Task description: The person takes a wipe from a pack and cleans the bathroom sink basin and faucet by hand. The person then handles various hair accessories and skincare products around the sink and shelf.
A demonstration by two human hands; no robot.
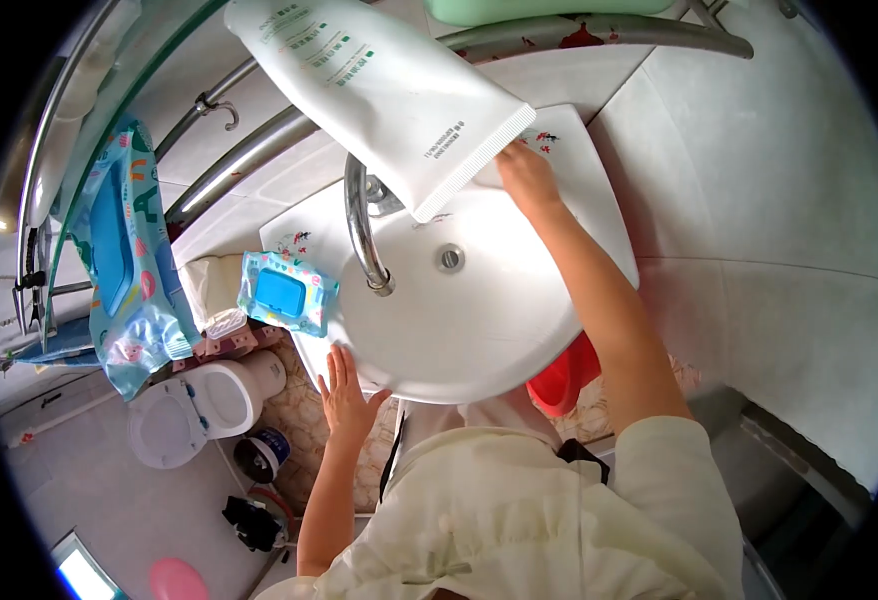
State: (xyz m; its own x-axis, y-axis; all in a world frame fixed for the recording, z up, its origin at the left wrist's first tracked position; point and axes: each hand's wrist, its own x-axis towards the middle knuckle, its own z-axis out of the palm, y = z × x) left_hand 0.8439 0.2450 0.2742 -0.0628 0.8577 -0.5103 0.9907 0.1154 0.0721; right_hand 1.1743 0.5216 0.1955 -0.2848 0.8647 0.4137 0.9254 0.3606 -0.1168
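My left hand [347, 400] rests at the front left rim of the white sink [479, 365], fingers spread, holding nothing I can see. Over the back right of the basin reaches my right hand [527, 180], its fingers mostly hidden behind the crimped end of a large white squeeze tube [389, 90]. The tube looks close to the camera; whether the right hand touches it or something behind it I cannot tell. A curved chrome faucet [361, 225] arches over the basin near the drain [449, 259]. No water shows from it.
A blue wet-wipe pack [281, 294] sits on the sink's left corner; a larger wipe pack [124, 260] is further left by the glass shelf edge [99, 150]. Metal rails [599, 35] cross the back wall. A toilet [221, 398] stands lower left; a red basin [565, 378] is below the sink.
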